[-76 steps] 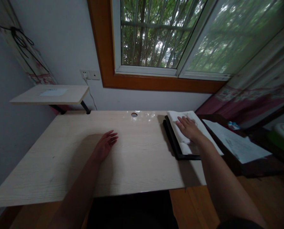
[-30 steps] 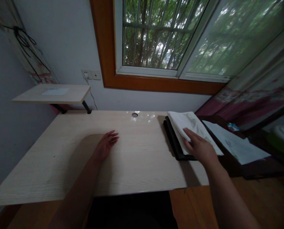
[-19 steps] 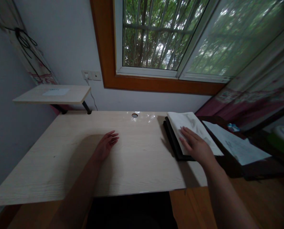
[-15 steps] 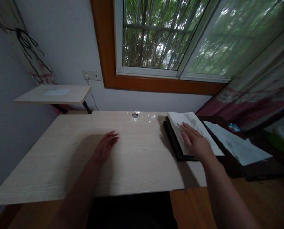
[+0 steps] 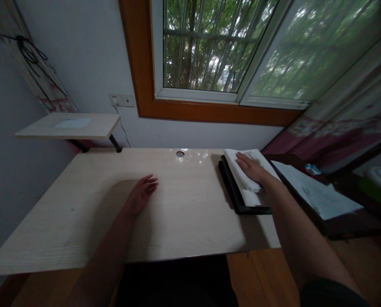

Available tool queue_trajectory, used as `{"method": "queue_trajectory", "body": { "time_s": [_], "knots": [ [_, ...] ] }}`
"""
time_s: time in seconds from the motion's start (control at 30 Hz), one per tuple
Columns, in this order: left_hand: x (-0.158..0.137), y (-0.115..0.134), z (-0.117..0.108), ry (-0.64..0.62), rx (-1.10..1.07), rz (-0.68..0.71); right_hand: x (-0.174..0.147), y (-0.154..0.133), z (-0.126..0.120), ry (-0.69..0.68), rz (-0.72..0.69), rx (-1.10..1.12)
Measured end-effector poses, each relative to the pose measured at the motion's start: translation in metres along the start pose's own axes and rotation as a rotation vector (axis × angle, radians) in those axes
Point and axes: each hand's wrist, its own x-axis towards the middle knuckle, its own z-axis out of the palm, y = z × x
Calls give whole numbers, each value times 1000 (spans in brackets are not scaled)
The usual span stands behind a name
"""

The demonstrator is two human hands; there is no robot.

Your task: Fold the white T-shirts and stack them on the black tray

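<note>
My right hand [image 5: 249, 167] lies palm down, fingers stretched, on a folded white cloth or soft paper [image 5: 251, 199]. The white layer is rucked into a fold by the wrist, and my palm hides part of it. Under it is a flat black stack [image 5: 231, 194], perhaps books or folders; its kind is not clear. Over the left middle of the desk [image 5: 190, 221] is my left hand [image 5: 142, 194], fingers loosely bent and apart, with nothing in them. Whether it touches the desktop I cannot tell.
A small raised shelf [image 5: 43, 128] with a paper label [image 5: 73, 123] stands at the back left. Beside the desk on the right lie white papers [image 5: 315, 189] on a dark surface. A round hole [image 5: 180, 154] is near the desk's back edge, below the window frame [image 5: 209, 111].
My right hand has slid away from me and slightly left across the white layer, which now shows a raised fold. My left hand has stayed nearly still.
</note>
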Motion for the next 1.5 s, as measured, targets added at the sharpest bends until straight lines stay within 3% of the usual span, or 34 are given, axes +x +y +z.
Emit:
{"method": "queue_trajectory", "body": {
  "time_s": [0.23, 0.43, 0.6, 0.7, 0.8, 1.0, 1.5],
  "knots": [
    [0, 0, -1, 2, -1, -13, 3, 12, -6, 1, 89, -311],
    [-1, 1, 1, -8, -10, -6, -2, 20, -10, 55, 169, -343],
    [0, 0, 1, -2, -5, -5, -4, 19, -12, 157, 107, -313],
    [1, 0, 0, 7, 2, -12, -8, 7, -10, 209, -29, -228],
    [1, 0, 0, 8, 0, -18, -15, -6, -2, 162, -161, -106],
    [0, 0, 0, 4, -7, -6, -31, -15, 14, 42, -116, -42],
    [0, -2, -2, 4, 5, -2, -78, -16, 28, 124, -180, -176]
  ]
}}
